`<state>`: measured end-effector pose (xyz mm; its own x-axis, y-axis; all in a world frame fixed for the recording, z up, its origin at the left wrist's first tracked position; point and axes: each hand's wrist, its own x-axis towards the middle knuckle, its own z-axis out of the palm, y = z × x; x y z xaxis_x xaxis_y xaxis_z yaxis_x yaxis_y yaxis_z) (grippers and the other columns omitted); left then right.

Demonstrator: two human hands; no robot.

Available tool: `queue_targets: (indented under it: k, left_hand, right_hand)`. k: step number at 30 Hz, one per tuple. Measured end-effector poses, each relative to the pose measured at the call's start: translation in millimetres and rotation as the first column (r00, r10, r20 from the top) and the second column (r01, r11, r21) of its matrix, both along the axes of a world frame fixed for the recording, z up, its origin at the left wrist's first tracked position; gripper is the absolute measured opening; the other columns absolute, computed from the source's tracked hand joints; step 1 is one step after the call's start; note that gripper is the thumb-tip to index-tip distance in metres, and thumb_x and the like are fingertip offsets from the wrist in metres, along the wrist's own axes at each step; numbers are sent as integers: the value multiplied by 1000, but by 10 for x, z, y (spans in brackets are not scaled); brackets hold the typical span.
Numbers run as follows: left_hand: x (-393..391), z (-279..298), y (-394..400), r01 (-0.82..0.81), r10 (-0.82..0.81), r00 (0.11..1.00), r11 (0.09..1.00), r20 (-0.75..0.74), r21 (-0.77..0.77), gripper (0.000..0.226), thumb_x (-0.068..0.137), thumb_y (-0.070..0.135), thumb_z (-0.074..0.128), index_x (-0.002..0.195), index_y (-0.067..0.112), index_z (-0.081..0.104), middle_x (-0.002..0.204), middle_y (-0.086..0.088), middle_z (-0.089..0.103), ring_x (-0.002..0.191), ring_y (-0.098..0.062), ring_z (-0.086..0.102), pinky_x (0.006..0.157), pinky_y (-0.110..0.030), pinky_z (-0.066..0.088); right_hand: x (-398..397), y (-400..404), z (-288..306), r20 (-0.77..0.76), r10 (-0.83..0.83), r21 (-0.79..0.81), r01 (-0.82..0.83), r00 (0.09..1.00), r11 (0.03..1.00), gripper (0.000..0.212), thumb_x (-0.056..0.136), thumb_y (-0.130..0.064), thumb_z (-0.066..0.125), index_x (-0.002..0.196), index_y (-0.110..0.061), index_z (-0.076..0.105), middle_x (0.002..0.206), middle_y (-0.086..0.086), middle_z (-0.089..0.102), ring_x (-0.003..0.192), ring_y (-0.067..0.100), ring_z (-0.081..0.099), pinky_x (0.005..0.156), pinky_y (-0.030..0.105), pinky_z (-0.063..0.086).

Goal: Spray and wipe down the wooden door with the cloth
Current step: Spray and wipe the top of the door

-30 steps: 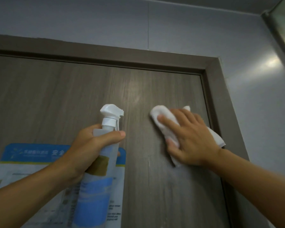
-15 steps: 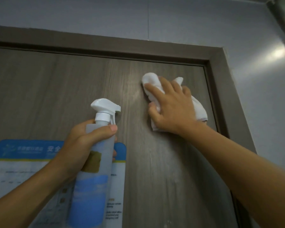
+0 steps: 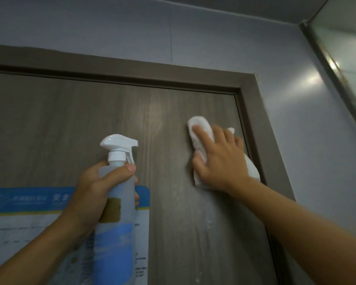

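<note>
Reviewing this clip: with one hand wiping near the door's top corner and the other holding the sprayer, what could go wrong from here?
1. The right hand presses the cloth flat rather than gripping it; the loose end by the door frame could slip free.
2. The left hand holds the spray bottle right before the poster; a stray spray may wet it.
3. Droplets on the door below the cloth may be missed.

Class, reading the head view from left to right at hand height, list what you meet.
Blue-and-white poster → left hand → spray bottle → bare door panel → right hand on the white cloth → door frame → wall.
</note>
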<state>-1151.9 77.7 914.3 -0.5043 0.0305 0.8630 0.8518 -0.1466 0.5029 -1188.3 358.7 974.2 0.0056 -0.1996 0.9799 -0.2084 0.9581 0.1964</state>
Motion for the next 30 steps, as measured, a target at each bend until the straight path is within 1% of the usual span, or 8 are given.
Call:
queue_targets:
  k: [4,8,13,17,21,25,27,30]
  left_hand:
    - [3,28,34,-27,26,999,999,-24,-17,65,69,40,84,99,-11,59,81,-25,64,66,-36,65,66,-49,56]
    - [-51,47,44,-87,86,995,996,-52,-16,62,65,44,85,88,-8,60,77,-22,62,71,-36,63,70,-64,55]
    - [-77,57,60,-123,122,991,992,-48,-27,33,68,32,89,80,11,66,71,-14,69,68,-35,70,69,-51,60]
    - [-83,62,69,-142,141,989,990,-52,-22,35,71,30,91,85,8,67,73,-15,73,66,-32,73,64,-42,60]
    - [-74,38,61,-164,162,985,986,-61,-31,39,68,34,93,84,8,68,71,-12,73,65,-29,73,65,-45,62]
    - [-94,16,30,-173,170,982,984,-83,-35,40,65,38,87,83,7,69,70,-14,73,63,-29,72,61,-43,61]
    - [-94,8,42,-171,167,981,985,-101,-32,42,66,36,92,81,6,68,65,-9,71,59,-23,70,54,-33,58]
    - [-64,1,88,-183,178,977,983,-118,-31,30,72,31,83,78,7,66,57,0,66,51,-12,66,47,-22,52]
  right_hand:
    - [-4,-319,502,5,2,-237,-1,1000,971,61,94,-57,40,151,-34,32,147,13,43,131,42,43,107,63,34]
    - [-50,-514,636,2,-21,-312,20,1000,950,62,95,-58,42,150,-33,32,150,15,40,134,45,42,108,66,33]
    - [-46,-373,349,-33,-10,-118,6,999,993,73,91,-57,41,159,-32,27,164,18,26,143,46,34,107,67,35]
    - [-53,-225,-69,4,-27,62,27,1000,998,80,92,-60,42,165,-32,25,170,19,20,150,44,29,109,66,35]
    - [5,-131,-572,79,-18,168,4,997,986,84,95,-67,44,168,-39,13,176,10,4,159,38,15,117,65,30]
    - [-9,-23,-749,120,-64,285,27,991,958,81,97,-64,44,168,-39,15,175,10,10,158,37,19,116,63,33]
    - [-21,23,-560,112,-52,260,21,992,965,78,96,-61,42,167,-38,20,173,9,18,155,34,26,115,60,34]
    - [-23,0,-77,36,-11,25,10,999,1000,73,94,-59,38,163,-39,26,168,10,26,146,35,36,115,60,35]
